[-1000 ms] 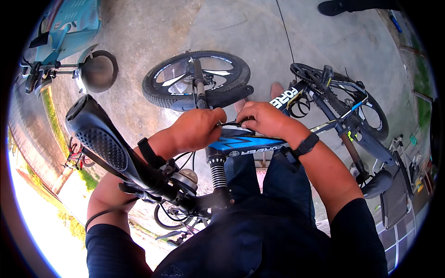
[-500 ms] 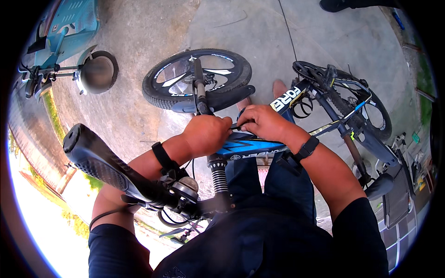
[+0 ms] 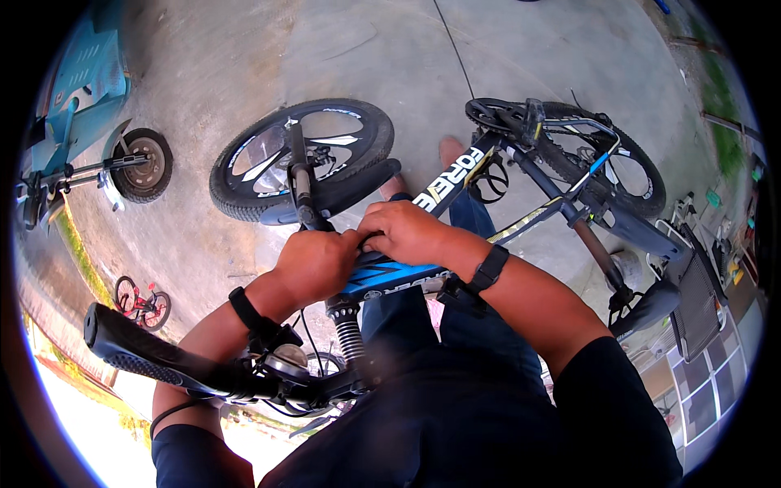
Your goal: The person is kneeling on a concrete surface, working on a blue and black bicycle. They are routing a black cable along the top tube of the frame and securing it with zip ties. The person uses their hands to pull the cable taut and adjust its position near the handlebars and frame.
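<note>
A black, blue and white bicycle frame [image 3: 390,279] leans tilted against my body. Just behind its fork, my left hand [image 3: 313,264] is closed, fingertips pinched at the blue tube. Meeting it there, my right hand [image 3: 407,233] also has its fingers pressed together. Something thin and black shows between the fingertips; its kind is mostly hidden. Beyond my hands is the front wheel [image 3: 370,126] with its black mudguard [image 3: 358,185]. The handlebar grip [image 3: 130,346] crosses over my left forearm, beside a round bell [image 3: 289,359].
The rear wheel [image 3: 639,175] and the saddle [image 3: 651,313] extend to the right. A turquoise vehicle [image 3: 85,69] stands at the far left, above a small red bicycle [image 3: 145,307]. A dark mesh rack [image 3: 700,297] stands at the right. My foot [image 3: 451,152] is beside the frame.
The view has shifted, so the bicycle and both hands appear farther left. The small red bicycle has come into view. My hands stay pinched together at the same part of the frame.
</note>
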{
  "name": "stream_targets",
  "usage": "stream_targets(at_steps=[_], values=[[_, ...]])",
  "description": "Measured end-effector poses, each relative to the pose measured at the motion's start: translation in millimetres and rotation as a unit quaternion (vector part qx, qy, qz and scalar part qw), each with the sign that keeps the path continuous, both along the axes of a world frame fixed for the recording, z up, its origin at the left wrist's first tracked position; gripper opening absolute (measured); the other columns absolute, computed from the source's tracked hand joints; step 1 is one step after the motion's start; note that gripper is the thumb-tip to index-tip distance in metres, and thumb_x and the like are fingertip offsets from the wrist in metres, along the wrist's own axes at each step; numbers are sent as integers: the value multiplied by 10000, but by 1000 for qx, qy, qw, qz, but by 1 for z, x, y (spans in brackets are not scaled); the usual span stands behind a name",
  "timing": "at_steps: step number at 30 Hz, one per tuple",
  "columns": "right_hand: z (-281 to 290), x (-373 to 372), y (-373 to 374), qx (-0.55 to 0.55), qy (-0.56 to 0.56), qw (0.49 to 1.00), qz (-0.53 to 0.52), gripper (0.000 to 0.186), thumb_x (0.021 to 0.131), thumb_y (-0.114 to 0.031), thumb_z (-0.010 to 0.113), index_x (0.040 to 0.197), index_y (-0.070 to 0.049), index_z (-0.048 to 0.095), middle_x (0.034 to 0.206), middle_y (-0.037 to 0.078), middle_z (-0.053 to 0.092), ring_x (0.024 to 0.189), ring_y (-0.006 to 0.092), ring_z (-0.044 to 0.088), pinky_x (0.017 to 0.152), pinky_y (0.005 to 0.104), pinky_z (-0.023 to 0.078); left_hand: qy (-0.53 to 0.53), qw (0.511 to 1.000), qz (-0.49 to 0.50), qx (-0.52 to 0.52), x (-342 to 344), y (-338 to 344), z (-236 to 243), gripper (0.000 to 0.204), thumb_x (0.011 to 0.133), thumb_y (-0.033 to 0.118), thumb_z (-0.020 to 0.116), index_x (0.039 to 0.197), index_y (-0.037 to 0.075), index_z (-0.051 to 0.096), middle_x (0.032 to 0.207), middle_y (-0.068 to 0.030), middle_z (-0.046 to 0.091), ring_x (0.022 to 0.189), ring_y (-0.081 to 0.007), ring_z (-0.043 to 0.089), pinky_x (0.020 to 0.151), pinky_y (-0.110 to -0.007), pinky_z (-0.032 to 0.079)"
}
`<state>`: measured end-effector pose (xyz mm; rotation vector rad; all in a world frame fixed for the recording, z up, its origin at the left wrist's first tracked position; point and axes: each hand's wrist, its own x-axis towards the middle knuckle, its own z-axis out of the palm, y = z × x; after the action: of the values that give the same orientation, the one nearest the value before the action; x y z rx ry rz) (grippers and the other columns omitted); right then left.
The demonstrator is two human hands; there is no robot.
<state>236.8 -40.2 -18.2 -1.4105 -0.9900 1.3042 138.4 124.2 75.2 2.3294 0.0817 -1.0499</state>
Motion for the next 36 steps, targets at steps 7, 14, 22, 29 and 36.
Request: stream_targets(at_steps=[7, 14, 22, 29, 36], values=[[11, 14, -8, -54, 5, 999, 3, 254, 795, -105, 719, 1040, -46, 699, 900, 88, 643, 841, 256, 655, 746, 373, 514, 22, 1000, -9, 19, 0, -1, 0, 152, 898, 228, 580, 893, 76, 585, 696, -120, 658, 635, -346, 652, 566, -457, 508], [56, 50, -75, -121, -61, 973, -186, 238, 786, -177, 743, 991, -64, 703, 869, 78, 665, 796, 250, 635, 730, 346, 499, 12, 1000, -3, 16, -1, -2, 2, 169, 903, 218, 578, 827, 71, 542, 694, -134, 632, 615, -369, 628, 561, -481, 493], [50, 16, -107, -101, -300, 945, -88, 509, 634, -566, 782, 815, -108, 651, 754, 29, 607, 752, 230, 594, 775, 357, 423, -5, 1000, -23, 20, -1, -4, 3, 168, 895, 205, 589, 820, 69, 526, 684, -135, 621, 588, -365, 619, 531, -471, 485], [41, 15, -109, -54, -302, 942, -133, 466, 606, -514, 804, 694, -111, 587, 635, 15, 507, 656, 212, 561, 658, 341, 421, -30, 998, -48, 18, -1, -6, 1, 157, 882, 179, 605, 815, 67, 518, 667, -128, 607, 556, -348, 612, 497, -451, 477], [40, 16, -109, -52, -297, 944, -133, 460, 601, -517, 800, 679, -117, 587, 628, 17, 509, 656, 213, 563, 644, 345, 422, -15, 997, -64, 30, 5, -7, 0, 138, 890, 171, 590, 818, 70, 530, 675, -125, 614, 566, -339, 624, 507, -447, 482]])
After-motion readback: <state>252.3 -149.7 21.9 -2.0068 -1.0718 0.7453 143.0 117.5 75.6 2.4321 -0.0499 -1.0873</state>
